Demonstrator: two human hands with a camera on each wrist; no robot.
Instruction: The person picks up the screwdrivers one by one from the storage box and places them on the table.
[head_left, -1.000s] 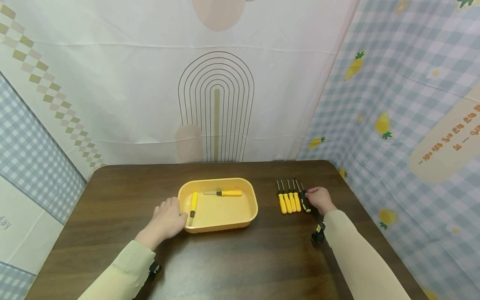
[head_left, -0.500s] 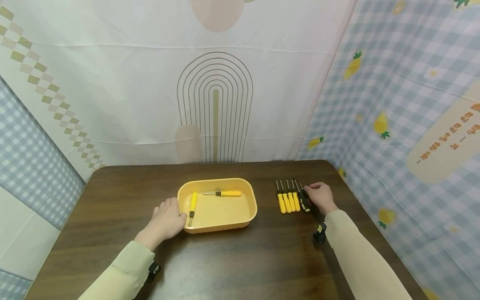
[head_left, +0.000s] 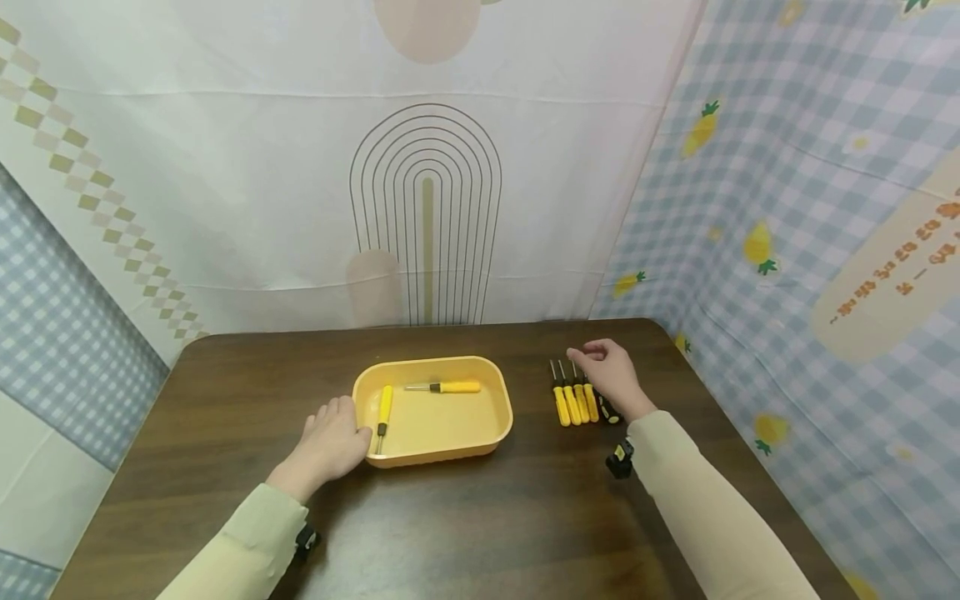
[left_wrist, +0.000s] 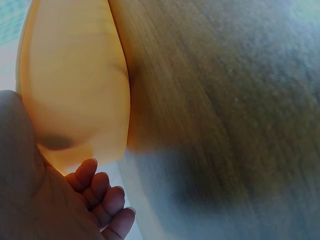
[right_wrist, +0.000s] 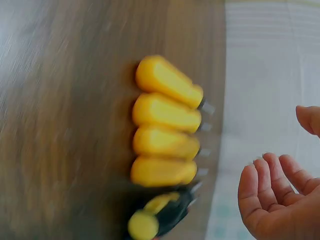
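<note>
My left hand (head_left: pixel 330 437) grips the front left corner of a yellow plastic tray (head_left: pixel 442 423), its thumb over the rim. Two yellow-handled screwdrivers lie inside: one (head_left: pixel 385 406) along the left wall, the other (head_left: pixel 459 387) crosswise near the back. To the tray's right, several yellow-handled screwdrivers (head_left: pixel 572 406) form a row, shafts pointing away from me. A screwdriver with a black and yellow handle (right_wrist: pixel 170 212) ends the row, partly hidden by my hand in the head view. Above the row's right side hovers my right hand (head_left: pixel 611 377), fingers loosely bent and thumb apart, nothing between them.
Everything stands on a dark brown wooden table (head_left: pixel 480 525). A white printed curtain (head_left: pixel 262 200) hangs behind its far edge, and a blue checked curtain (head_left: pixel 787 333) runs along the right side.
My right hand has moved left and a little away from me, from beside the black handle to over the screwdriver shafts. The left hand stays on the tray's corner.
</note>
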